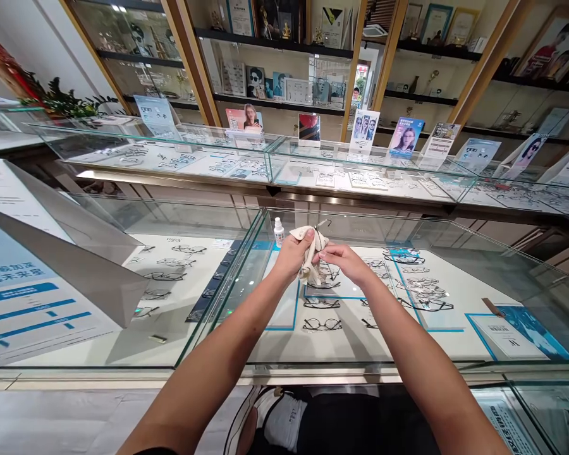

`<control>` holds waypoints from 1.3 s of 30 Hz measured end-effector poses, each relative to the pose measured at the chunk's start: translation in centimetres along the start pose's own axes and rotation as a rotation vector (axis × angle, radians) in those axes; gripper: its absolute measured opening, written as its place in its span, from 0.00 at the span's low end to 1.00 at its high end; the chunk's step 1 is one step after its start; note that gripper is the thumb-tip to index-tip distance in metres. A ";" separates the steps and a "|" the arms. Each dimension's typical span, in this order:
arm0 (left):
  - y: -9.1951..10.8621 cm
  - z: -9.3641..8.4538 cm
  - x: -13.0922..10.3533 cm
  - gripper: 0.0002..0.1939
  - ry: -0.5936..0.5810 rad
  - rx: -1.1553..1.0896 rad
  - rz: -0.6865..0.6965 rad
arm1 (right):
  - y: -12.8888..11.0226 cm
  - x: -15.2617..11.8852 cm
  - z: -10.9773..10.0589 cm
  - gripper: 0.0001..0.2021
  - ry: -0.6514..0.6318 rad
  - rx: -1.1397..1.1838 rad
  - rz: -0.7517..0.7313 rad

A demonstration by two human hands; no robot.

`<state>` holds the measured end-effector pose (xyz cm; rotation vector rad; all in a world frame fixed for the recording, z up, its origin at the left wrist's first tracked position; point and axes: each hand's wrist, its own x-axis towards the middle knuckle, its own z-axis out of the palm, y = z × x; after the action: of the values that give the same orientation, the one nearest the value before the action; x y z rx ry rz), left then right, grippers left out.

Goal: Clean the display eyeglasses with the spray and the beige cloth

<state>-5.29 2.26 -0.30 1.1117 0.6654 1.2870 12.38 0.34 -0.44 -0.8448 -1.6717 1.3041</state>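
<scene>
Above the glass display case, my left hand (294, 254) is closed on a cream cloth (309, 270), which is bunched around a pair of glasses (318, 237). A thin dark temple of the glasses sticks out past the top of the cloth. My right hand (344, 259) is at the cloth's right side, its fingers pinched together against the glasses and cloth; the exact hold is partly hidden. Just left of the cloth stands a small white bottle (279, 234) with a white cap.
Rows of eyeglasses (322, 324) lie inside the glass case (260, 221) below my hands. Large folded cards (52, 278) stand at the left. Behind is another glass counter (270, 155) with upright cards, then wall shelves (275, 44).
</scene>
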 end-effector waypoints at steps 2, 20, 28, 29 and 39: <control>0.0 -0.4 0.2 0.25 -0.002 -0.028 -0.002 | 0.2 0.1 -0.4 0.17 0.065 0.026 -0.018; -0.7 0.3 -0.3 0.27 0.032 -0.022 -0.035 | 1.8 0.6 0.6 0.18 0.071 0.220 0.122; -0.9 -0.6 0.7 0.31 0.008 -0.144 -0.070 | 1.3 0.4 -0.3 0.18 0.139 0.300 0.108; -0.8 -0.7 0.7 0.31 0.018 -0.137 -0.076 | 1.2 0.3 -0.5 0.17 0.152 0.313 0.101; -1.0 -0.4 -0.2 0.32 -0.126 0.109 -0.160 | 0.5 0.4 -2.1 0.15 0.376 0.342 -0.019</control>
<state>-5.29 2.24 -1.42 1.1929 0.7213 1.0457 14.09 1.63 -0.66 -0.8051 -1.1228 1.2787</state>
